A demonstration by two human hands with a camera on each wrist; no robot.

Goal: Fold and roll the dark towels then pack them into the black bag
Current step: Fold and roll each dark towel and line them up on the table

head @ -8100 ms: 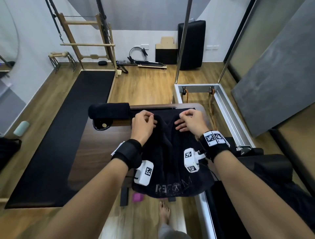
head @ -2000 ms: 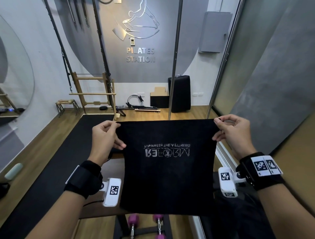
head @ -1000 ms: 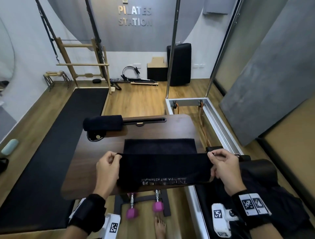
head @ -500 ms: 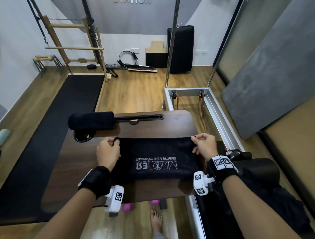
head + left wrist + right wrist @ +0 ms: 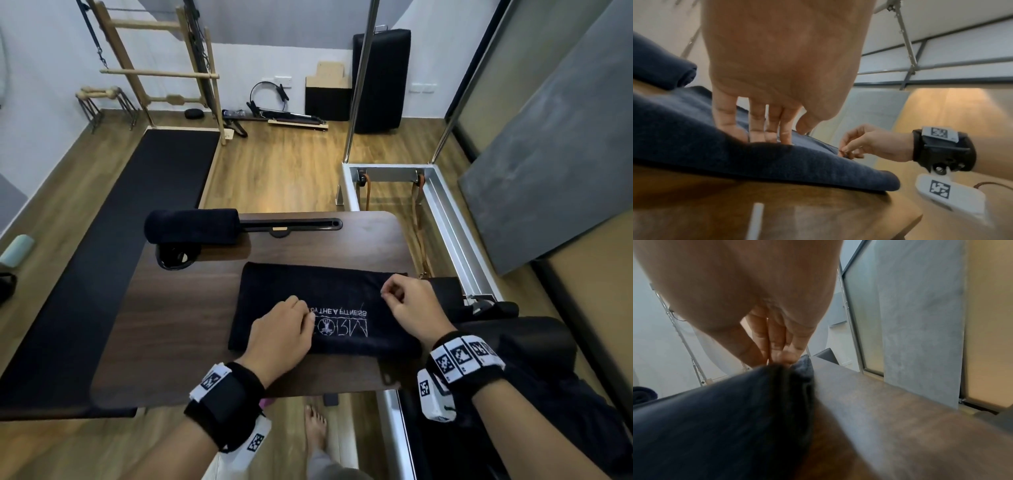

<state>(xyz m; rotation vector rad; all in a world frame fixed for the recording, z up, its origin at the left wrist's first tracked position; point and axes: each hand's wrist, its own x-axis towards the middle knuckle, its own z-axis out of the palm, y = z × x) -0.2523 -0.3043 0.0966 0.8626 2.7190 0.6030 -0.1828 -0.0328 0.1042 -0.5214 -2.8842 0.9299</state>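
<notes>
Folded dark towel point(image 5: 322, 305) lies flat on wooden table point(image 5: 171, 325). Left hand point(image 5: 281, 337) presses it with straight fingers; right hand point(image 5: 411, 310) pinches its right edge. Rolled towel point(image 5: 191, 226) at far-left. Bag interior not visible.

Bare table point(image 5: 191, 308) left of folded towel point(image 5: 308, 287), rolled towel point(image 5: 191, 226) apparently blocking far-left corner

Blk wrist straps point(image 5: 226, 394) w/ white coded tags, bare foot point(image 5: 315, 425).
</notes>
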